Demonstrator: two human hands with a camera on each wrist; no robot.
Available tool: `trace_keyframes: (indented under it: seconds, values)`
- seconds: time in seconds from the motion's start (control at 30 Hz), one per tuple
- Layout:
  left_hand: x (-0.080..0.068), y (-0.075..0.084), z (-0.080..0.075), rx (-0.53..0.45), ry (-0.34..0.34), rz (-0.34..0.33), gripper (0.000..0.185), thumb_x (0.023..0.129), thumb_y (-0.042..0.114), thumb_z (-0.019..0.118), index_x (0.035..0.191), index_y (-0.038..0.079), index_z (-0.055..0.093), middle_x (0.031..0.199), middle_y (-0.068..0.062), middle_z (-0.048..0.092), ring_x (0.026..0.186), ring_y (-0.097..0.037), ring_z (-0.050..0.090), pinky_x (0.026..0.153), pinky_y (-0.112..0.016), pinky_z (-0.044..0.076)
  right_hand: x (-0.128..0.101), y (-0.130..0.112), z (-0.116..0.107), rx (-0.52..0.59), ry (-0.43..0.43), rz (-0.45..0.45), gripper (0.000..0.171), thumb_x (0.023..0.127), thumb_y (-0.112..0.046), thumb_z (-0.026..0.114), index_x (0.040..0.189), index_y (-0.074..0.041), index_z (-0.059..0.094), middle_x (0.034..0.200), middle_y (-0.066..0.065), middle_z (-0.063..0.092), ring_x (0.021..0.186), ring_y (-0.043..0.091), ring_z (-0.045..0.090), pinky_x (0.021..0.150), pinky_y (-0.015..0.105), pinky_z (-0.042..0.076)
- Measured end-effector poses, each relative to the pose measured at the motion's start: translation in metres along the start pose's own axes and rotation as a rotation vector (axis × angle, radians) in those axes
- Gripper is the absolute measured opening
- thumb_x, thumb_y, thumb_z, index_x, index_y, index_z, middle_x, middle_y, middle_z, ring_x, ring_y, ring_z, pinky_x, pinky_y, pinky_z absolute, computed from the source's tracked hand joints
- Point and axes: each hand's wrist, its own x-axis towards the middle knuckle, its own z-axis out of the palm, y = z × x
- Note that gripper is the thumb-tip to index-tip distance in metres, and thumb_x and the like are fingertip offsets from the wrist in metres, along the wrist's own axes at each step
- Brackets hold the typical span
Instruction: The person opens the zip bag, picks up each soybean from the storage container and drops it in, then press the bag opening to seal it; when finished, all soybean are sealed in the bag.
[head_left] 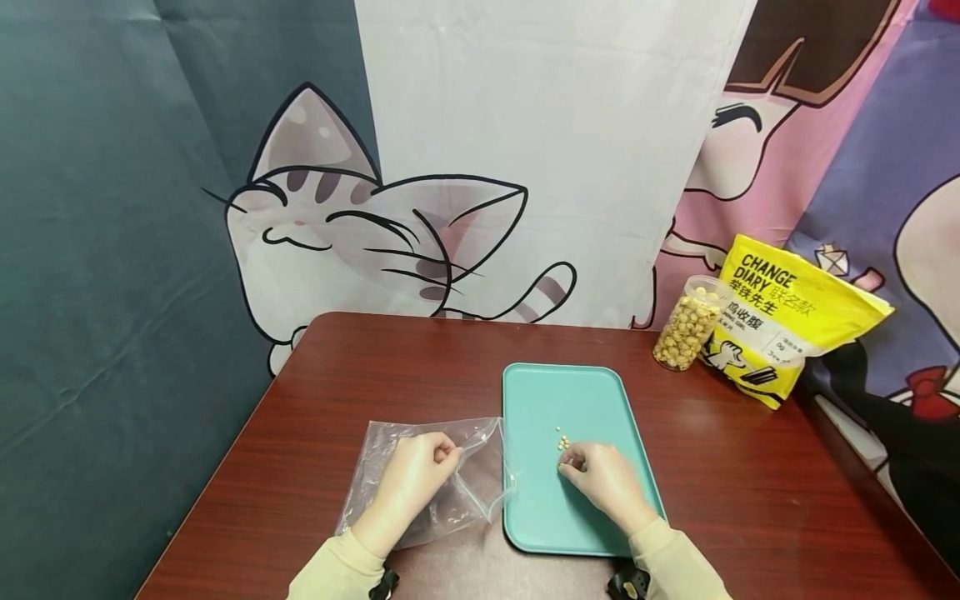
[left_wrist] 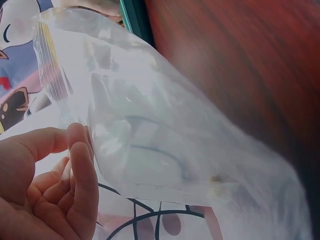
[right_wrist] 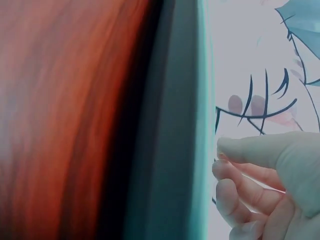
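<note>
My left hand [head_left: 418,467] pinches the edge of a clear plastic zip bag [head_left: 480,467] between thumb and fingers. In the left wrist view the bag [left_wrist: 150,115] hangs beside the fingertips, and a blurred small yellowish spot shows low in it. My right hand [head_left: 603,479] is over a teal tray [head_left: 555,517], thumb and forefinger brought together. A tiny yellowish piece [right_wrist: 221,154] shows between those fingertips in the right wrist view, mostly hidden. Several small pale yellow pieces [head_left: 564,442] lie on the tray just beyond the right fingertips.
A clear plastic jar [head_left: 686,325] of yellow popcorn-like pieces stands at the back right of the brown table [head_left: 405,367]. Against it leans a yellow printed pouch [head_left: 787,317]. A cloth with cartoon drawings [head_left: 555,125] hangs behind the table.
</note>
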Motion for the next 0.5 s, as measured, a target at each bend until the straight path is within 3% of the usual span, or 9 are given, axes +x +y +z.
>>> trace_keyframes:
  seconds: [0.13,0.5]
  values:
    - [-0.001,0.0,0.001,0.0,0.036,0.04,0.014,0.077,0.016,0.072,0.067,0.015,0.063,0.056,0.012,0.056,0.05,0.002,0.045,0.048,-0.02,0.039,-0.002,-0.007,0.002,-0.005,0.009,-0.028,0.014,0.076,-0.015,0.077,0.072,-0.024,0.067,0.062,-0.016,0.053,0.057,0.002,0.047,0.053,0.024,0.038]
    - [0.0,0.0,0.0,0.013,-0.028,-0.032,0.013,0.078,0.017,0.073,0.067,0.017,0.065,0.058,0.012,0.058,0.053,0.001,0.048,0.052,-0.019,0.041,-0.007,-0.025,0.0,0.034,0.028,-0.102,0.012,0.075,-0.016,0.078,0.075,-0.023,0.069,0.063,-0.017,0.053,0.056,-0.001,0.045,0.052,0.021,0.037]
